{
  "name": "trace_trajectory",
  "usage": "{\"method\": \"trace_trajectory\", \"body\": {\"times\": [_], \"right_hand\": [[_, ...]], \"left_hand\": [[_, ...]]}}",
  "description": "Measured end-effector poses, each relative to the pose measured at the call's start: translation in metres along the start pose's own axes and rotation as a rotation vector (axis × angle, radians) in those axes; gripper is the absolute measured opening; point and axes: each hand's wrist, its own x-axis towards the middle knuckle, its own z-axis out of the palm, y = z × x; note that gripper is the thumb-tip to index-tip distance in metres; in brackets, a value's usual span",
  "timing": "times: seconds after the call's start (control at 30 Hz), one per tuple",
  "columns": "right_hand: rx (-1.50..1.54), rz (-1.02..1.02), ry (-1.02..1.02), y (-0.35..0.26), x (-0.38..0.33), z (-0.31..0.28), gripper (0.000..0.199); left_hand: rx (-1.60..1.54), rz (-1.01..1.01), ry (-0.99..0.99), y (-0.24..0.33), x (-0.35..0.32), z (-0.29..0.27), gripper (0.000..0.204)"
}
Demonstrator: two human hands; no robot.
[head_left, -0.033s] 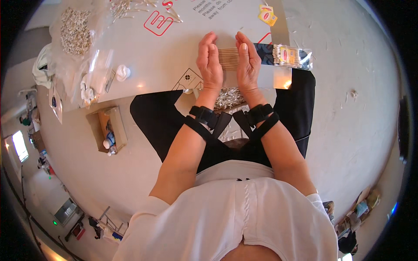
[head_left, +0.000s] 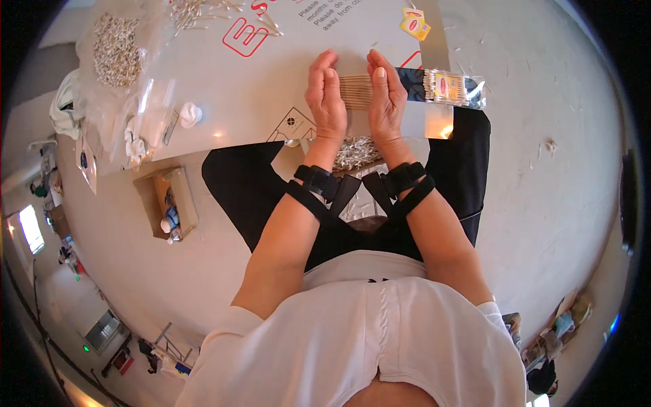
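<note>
A row of thin wooden-stick cotton swabs (head_left: 355, 91) lies on the pale printed tabletop between my two upright palms. My left hand (head_left: 327, 98) stands on edge at the left ends of the swabs, fingers stretched out. Facing it at the right ends is my right hand (head_left: 386, 98), its fingers also straight. The palms hide the swab tips. Just right of my right hand, a black strip (head_left: 411, 83) leads to a clear packet of cotton swabs (head_left: 444, 87) with a yellow label, which reaches past the table's right edge.
A clear bag of loose swabs (head_left: 116, 51) sits at the far left, with scattered swabs (head_left: 193, 13) beside it. Yellow cards (head_left: 415, 26) lie at the back right. A white round piece (head_left: 190, 114) is near the front edge. More swabs (head_left: 357, 152) are below my wrists. A cardboard box (head_left: 166, 203) stands on the floor.
</note>
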Motion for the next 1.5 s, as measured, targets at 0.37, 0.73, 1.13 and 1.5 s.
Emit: {"method": "trace_trajectory", "body": {"times": [0.37, 0.73, 1.13, 1.5], "right_hand": [[-0.142, -0.081, 0.051, -0.007, 0.032, -0.050, 0.039], [-1.120, -0.444, -0.556, -0.059, 0.054, -0.112, 0.073], [-1.211, -0.448, -0.559, -0.043, 0.059, -0.117, 0.065], [-1.473, -0.531, -0.513, -0.050, 0.018, -0.114, 0.061]], "left_hand": [[0.068, 0.065, -0.095, -0.010, 0.003, 0.057, 0.031], [0.865, 0.421, -0.583, 0.016, 0.002, 0.026, 0.054], [1.167, 0.362, -0.689, 0.011, -0.012, 0.029, 0.067], [1.174, 0.326, -0.710, 0.014, -0.013, 0.030, 0.067]]}}
